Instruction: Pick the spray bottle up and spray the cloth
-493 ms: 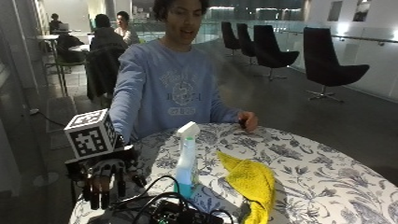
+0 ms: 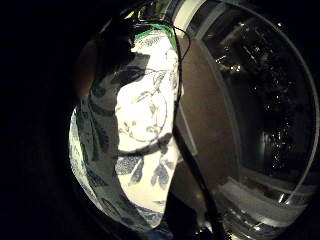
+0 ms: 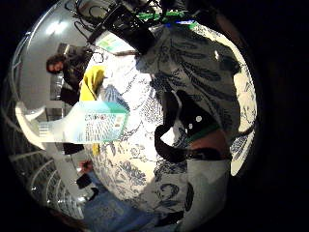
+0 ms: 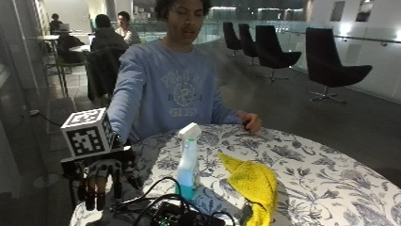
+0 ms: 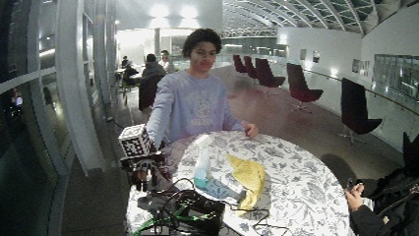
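In the outside view, the gloved right hand (image 4: 100,181) is being held at the edge of the round flower-patterned tabletop (image 4: 325,188), its fingers (image 4: 94,193) hanging straight down and gripping nothing. The spray bottle (image 4: 187,162) is standing upright on the tabletop, beside the fingers but apart from them, and the yellow cloth (image 4: 253,183) is lying crumpled just beyond the bottle, farther from the fingers. The bare left hand (image 4: 249,121) is being rested on the far rim.

In the wide outside view, the same layout is being shown: right hand (image 5: 144,169), bottle (image 5: 201,164), cloth (image 5: 247,177).

In the thumb-side palm view, the bottle (image 3: 91,126) is being seen away from the palm, with the cloth (image 3: 91,82) behind it.

In the little-finger-side palm view, only the patterned tabletop's (image 2: 140,145) edge and the floor (image 2: 205,125) are being shown.
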A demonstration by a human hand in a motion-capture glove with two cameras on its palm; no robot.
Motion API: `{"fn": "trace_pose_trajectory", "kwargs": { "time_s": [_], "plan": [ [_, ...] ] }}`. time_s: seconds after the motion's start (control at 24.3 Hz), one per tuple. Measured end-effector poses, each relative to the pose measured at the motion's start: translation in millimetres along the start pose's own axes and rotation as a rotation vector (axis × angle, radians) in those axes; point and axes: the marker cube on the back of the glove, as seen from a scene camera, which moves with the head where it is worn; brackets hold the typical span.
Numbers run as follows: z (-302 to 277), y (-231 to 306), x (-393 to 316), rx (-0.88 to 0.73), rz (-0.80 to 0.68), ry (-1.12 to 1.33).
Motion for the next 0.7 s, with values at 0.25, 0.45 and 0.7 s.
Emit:
{"fn": "trace_pose_trajectory", "kwargs": {
  "time_s": [0.25, 0.45, 0.7],
  "plan": [
    [0, -2, 0, -0.004, 0.004, -0.025],
    [0, -1, -5, 0.004, -0.040, -0.192],
    [-6, 0, -21, 0.066, -0.107, -0.633]
  ]
}}
